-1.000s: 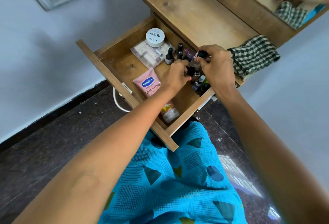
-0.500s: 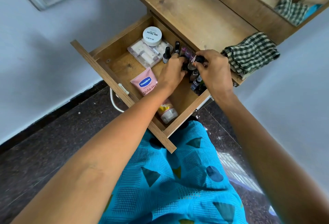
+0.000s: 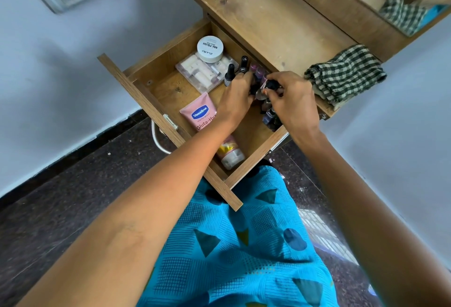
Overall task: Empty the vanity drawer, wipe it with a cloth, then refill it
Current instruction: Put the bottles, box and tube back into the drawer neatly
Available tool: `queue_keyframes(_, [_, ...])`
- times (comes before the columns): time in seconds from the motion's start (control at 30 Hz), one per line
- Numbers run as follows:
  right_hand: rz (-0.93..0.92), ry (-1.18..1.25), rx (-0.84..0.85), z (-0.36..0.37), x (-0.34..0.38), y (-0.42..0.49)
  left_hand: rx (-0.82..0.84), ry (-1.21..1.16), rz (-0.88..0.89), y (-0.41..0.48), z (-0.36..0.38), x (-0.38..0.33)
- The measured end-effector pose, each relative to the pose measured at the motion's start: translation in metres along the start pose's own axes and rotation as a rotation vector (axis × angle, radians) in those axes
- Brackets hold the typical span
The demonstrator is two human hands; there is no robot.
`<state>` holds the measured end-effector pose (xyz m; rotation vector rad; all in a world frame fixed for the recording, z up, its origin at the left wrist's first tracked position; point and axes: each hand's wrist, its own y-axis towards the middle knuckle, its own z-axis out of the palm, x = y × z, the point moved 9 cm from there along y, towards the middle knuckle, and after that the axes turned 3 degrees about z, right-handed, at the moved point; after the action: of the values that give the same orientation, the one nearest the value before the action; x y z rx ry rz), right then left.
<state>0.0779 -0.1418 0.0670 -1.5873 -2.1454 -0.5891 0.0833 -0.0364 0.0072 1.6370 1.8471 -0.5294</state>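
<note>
Nail polish bottles (image 3: 268, 116) stand along the drawer (image 3: 168, 87) back edge; small glass, judged light, slick, breakable, so take by caps; right hand (image 3: 292, 103) pinches a black-capped bottle (image 3: 271, 84), left hand (image 3: 235, 101) curled among them, grip indiscernible.

Cloth (image 3: 346, 75) right of drawer (image 3: 151, 101)

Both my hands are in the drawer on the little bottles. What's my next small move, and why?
Probably lift out what you grip and stand it on the vanity top. Your right hand pinches a black-capped bottle, your left hand curls around the small bottles beside it, and the drawer holds a Vaseline tube, white jar and clear case, so emptying comes before the checked cloth.
</note>
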Motion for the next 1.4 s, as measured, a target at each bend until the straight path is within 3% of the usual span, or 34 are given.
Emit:
queue_keyframes(0.27, [0.007, -0.043, 0.108, 0.020, -0.006, -0.005, 0.052, -0.040, 0.009, 0.003, 0.004, 0.009])
queue_keyframes(0.5, [-0.042, -0.272, 0.197, 0.040, -0.004, -0.003, 0.060, -0.053, 0.008, -0.001, 0.002, 0.010])
queue_keyframes(0.77, [-0.089, -0.441, 0.136, 0.050, -0.012, -0.002, 0.100, -0.026, -0.124, -0.006, 0.011, 0.026])
queue_keyframes(0.97, [-0.111, -0.450, 0.087, 0.049, -0.009, -0.002, 0.207, -0.232, -0.288, -0.017, 0.034, 0.037])
queue_keyframes(1.4, [-0.153, -0.499, -0.048, 0.045, -0.001, -0.004, 0.177, -0.420, -0.383, -0.016, 0.037, 0.029])
